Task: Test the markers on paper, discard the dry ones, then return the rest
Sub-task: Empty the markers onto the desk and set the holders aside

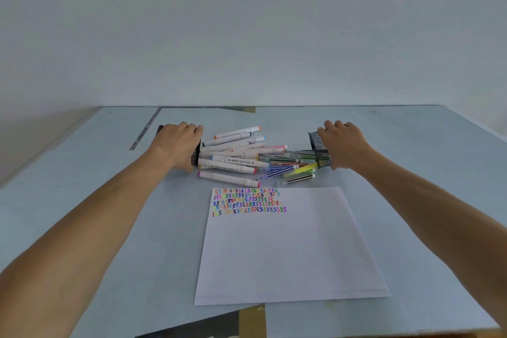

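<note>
Two black mesh pen holders lie tipped on their sides, mouths facing each other. My left hand [177, 145] grips the left holder [195, 156], most of which it hides. The right holder [319, 149] is gripped by my right hand [343, 144]. Between them lies a pile of markers: thick white ones [233, 162] with coloured caps on the left, thin striped ones [290, 166] spilling from the right holder. In front lies a white sheet of paper [285, 250], with rows of small coloured test squiggles [247, 202] at its top left.
The table top [82, 200] is pale blue-grey and meets a plain wall at the back. Dark and tan strips show at the table's near edge [247, 321] below the paper. A metal strip [145, 129] runs diagonally at the back left.
</note>
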